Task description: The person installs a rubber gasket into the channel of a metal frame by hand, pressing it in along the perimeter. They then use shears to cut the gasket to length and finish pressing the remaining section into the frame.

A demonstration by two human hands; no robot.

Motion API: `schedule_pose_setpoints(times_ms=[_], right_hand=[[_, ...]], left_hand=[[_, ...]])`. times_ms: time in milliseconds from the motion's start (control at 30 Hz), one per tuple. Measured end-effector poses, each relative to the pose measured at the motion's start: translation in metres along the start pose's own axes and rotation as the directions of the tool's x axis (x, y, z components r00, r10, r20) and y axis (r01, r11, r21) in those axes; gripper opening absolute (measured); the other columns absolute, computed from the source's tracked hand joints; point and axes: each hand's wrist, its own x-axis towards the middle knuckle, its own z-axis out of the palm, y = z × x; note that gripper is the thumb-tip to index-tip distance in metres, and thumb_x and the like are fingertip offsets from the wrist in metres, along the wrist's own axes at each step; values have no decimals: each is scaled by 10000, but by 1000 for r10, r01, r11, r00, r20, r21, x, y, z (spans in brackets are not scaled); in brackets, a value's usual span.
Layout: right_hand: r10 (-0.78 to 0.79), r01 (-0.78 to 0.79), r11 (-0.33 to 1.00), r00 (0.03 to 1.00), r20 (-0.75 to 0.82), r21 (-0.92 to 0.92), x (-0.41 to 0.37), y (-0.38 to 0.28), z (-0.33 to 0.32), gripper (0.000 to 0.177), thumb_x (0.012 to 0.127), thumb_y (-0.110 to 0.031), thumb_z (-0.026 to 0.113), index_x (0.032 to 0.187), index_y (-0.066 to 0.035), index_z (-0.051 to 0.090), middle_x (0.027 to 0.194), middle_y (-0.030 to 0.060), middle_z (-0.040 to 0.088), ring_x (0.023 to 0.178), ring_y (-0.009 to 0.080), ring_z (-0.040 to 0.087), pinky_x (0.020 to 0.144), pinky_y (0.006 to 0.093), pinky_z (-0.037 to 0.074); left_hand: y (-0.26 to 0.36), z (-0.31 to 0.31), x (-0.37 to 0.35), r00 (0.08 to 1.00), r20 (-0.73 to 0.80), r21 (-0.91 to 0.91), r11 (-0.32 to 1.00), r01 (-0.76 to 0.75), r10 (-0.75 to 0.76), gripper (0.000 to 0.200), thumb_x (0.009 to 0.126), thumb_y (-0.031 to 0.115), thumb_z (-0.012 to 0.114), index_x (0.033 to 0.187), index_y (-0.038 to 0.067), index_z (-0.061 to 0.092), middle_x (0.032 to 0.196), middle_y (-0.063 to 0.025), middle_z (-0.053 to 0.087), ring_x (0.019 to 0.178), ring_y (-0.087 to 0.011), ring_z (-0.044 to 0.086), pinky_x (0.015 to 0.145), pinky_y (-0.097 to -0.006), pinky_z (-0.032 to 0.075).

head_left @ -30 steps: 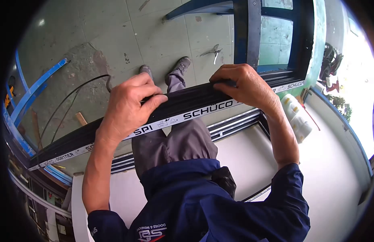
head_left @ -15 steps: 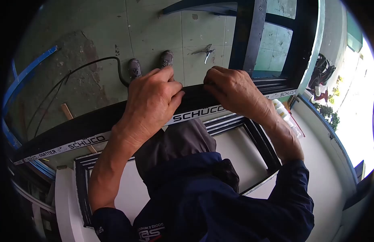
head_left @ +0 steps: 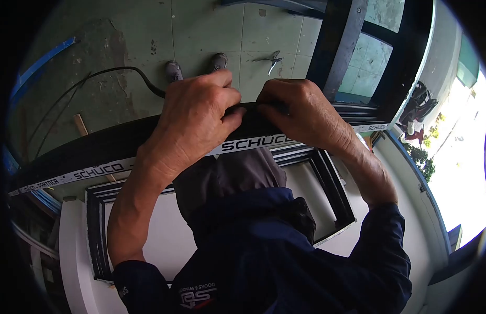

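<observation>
A long black frame profile with a white SCHÜCO-printed tape lies across in front of my body. My left hand is closed at its upper edge, fingers curled and thumb pressed in. From the floor a black rubber strip loops up and runs behind this hand; its end there is hidden. Close by on the right, my right hand pinches at the same profile with bent fingers. What lies between its fingertips is hidden. A small gap of black profile shows between the two hands.
Pliers-like cutters lie on the green tiled floor beyond my shoes. A dark frame stands at right, joining the profile. Another black-edged frame lies under my arms on a white surface. A blue strip curves at far left.
My view has shifted slightly, so the floor things sit higher. Both hands stay closed at the profile, a little nearer each other, with the fingers slightly repositioned.
</observation>
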Motion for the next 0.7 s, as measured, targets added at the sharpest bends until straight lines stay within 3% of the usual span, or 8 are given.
schedule_pose_setpoints(times_ms=[100, 200, 300, 433, 533, 633, 700], right_hand=[[28, -31, 990, 999, -23, -139, 0, -9, 2, 127, 924, -149, 672, 935, -22, 670, 888, 154, 708, 857, 374, 713, 746, 462, 559], [77, -75, 984, 997, 4, -159, 0, -15, -2, 108, 924, -122, 664, 941, -15, 651, 891, 154, 692, 860, 384, 703, 750, 472, 552], [19, -19, 1000, 1000, -14, 1, -6, 1, -3, 91, 901, -65, 674, 961, 0, 653, 897, 176, 703, 864, 364, 722, 761, 445, 553], [123, -127, 989, 991, -56, -69, -7, -9, 1, 93, 899, -33, 650, 978, 12, 670, 906, 188, 701, 889, 377, 721, 789, 421, 560], [117, -122, 990, 991, -69, -75, -9, -9, 1, 87, 901, -22, 646, 974, 20, 668, 910, 193, 711, 883, 368, 728, 790, 416, 564], [182, -181, 971, 983, 3, 155, -8, -7, 2, 101, 908, -39, 659, 988, 23, 668, 903, 179, 729, 879, 311, 747, 793, 410, 567], [208, -205, 970, 978, -2, 131, -4, -8, 4, 108, 906, -78, 663, 968, 10, 669, 876, 180, 732, 849, 341, 741, 782, 420, 570]], left_hand=[[-2, 4, -1, 1000, 1, -12, 1000, -4, 4, 144, 771, 103, 809, 782, 4, 704, 818, -95, 591, 703, -306, 640, 649, -432, 514], [-2, 3, 0, 1000, 3, 0, 1000, -24, 24, 139, 777, 101, 803, 782, 3, 704, 821, -96, 593, 707, -307, 646, 653, -432, 519], [-2, 2, 1, 1000, 1, 12, 999, -31, 31, 133, 783, 99, 798, 789, 2, 708, 824, -99, 597, 712, -309, 653, 655, -431, 522], [-4, 5, 1, 999, 4, 2, 999, -40, 40, 139, 785, 104, 800, 795, -1, 710, 825, -102, 598, 714, -309, 659, 658, -433, 523], [-2, 6, 2, 998, -4, 0, 998, -56, 56, 147, 788, 109, 798, 793, -6, 706, 825, -107, 599, 710, -310, 657, 657, -435, 520], [-2, 6, 2, 999, -5, -14, 999, -53, 53, 151, 791, 112, 796, 795, -9, 707, 828, -112, 602, 717, -316, 656, 661, -442, 516], [-3, 6, 2, 998, -17, -18, 998, -64, 63, 151, 793, 109, 795, 793, -12, 705, 830, -116, 604, 725, -320, 657, 665, -446, 514]])
